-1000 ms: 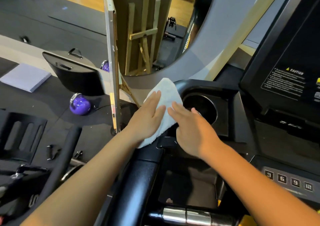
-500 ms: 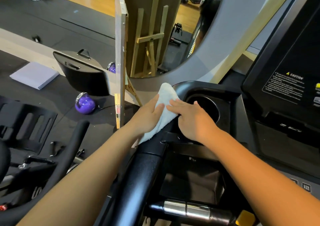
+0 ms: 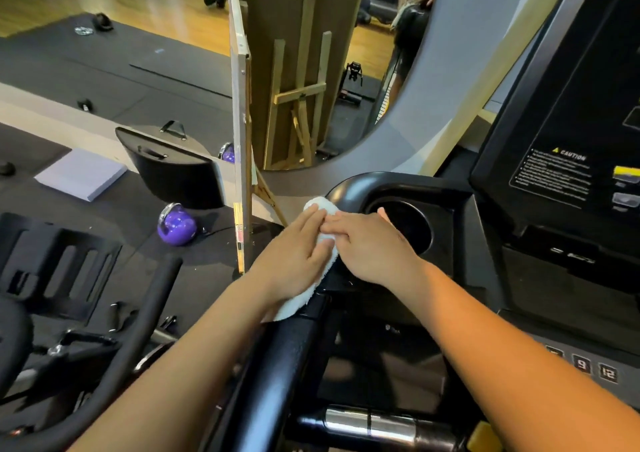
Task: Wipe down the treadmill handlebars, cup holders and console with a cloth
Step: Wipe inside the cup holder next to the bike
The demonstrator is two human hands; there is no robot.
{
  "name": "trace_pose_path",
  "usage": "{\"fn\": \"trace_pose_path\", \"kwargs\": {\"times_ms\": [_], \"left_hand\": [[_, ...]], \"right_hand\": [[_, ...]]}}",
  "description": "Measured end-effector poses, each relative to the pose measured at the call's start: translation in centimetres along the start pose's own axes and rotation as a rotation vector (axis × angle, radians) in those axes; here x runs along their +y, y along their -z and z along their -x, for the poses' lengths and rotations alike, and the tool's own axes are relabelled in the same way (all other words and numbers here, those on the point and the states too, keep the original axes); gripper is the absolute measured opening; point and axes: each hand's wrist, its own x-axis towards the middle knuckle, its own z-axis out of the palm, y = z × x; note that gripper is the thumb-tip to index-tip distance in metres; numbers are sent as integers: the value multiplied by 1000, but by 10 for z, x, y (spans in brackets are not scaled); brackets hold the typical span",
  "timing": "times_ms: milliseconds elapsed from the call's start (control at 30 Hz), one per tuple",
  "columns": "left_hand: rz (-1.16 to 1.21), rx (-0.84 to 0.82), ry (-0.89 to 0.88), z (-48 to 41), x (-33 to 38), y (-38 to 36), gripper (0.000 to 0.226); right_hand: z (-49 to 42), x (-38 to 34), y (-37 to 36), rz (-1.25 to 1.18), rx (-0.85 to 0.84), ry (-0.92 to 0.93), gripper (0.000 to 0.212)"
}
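Note:
A white cloth (image 3: 313, 290) is draped over the black left handlebar (image 3: 277, 365) of the treadmill, beside the round cup holder (image 3: 410, 228). My left hand (image 3: 294, 255) lies flat on the cloth with straight fingers. My right hand (image 3: 370, 247) presses on the cloth's right side, fingers straight and meeting the left fingertips. Most of the cloth is hidden under both hands. The dark console (image 3: 568, 132) with a caution label rises at the right.
A silver grip sensor (image 3: 370, 425) crosses the bar near the bottom. Speed buttons (image 3: 594, 368) sit at lower right. Left of the treadmill stand a purple kettlebell (image 3: 176, 228), a leaning mirror board (image 3: 240, 139), a black box (image 3: 173, 171) and another machine's frame (image 3: 69, 313).
Both hands have slid a little along the handlebar and closed together over the cloth, so less of it shows. My head has shifted, moving the scene right in the frame.

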Motion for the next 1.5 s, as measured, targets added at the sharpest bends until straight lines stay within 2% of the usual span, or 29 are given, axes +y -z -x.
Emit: {"fn": "trace_pose_path", "kwargs": {"times_ms": [67, 133, 233, 333, 400, 467, 533, 600, 667, 733, 800, 867, 1000, 1133, 1200, 1267, 1400, 1500], "left_hand": [[-3, -56, 19, -6, -3, 7, 72], [-12, -77, 7, -8, -4, 14, 73], [-5, 68, 18, -15, -4, 19, 42], [70, 249, 63, -22, 2, 27, 15], [356, 394, 104, -28, 20, 43, 11], [808, 431, 88, -37, 50, 64, 11], [1230, 286, 39, -49, 82, 73, 19], [1524, 128, -24, -58, 110, 73, 32], [1643, 5, -109, -65, 121, 69, 36], [1448, 42, -138, -68, 116, 70, 38], [1173, 106, -121, -70, 103, 65, 38], [1084, 89, -81, -67, 96, 56, 37], [909, 108, -95, -67, 91, 35, 20], [305, 155, -46, -68, 54, 17, 20], [98, 157, 40, -62, 32, 7, 30], [147, 91, 96, -54, 21, -1, 45], [280, 15, 176, -56, 16, -7, 52], [342, -24, 299, -59, 11, -5, 54]], "right_hand": [[-6, 2, 15, -73, -61, -23, 40], [-2, 6, 34, -234, -21, -65, 39], [6, 21, 65, -375, 190, -158, 36], [14, 39, 80, -432, 201, -190, 30], [18, 45, 81, -484, 172, -197, 34], [23, 36, 84, -594, 150, -160, 55], [23, 21, 91, -784, 151, -29, 61], [20, 12, 101, -900, 227, 87, 49], [21, 15, 114, -790, 415, 73, 52], [23, 33, 125, -493, 581, 35, 51], [29, 52, 136, -208, 627, -19, 47], [33, 65, 141, 16, 626, -54, 47], [28, 66, 122, 118, 464, -20, 40], [23, 76, 94, 291, 240, 3, 37], [20, 84, 80, 314, 181, -21, 39], [16, 83, 62, 280, 120, -25, 39], [7, 81, 32, 185, -38, 28, 44], [6, 90, 32, 75, -95, 136, 33]]}}
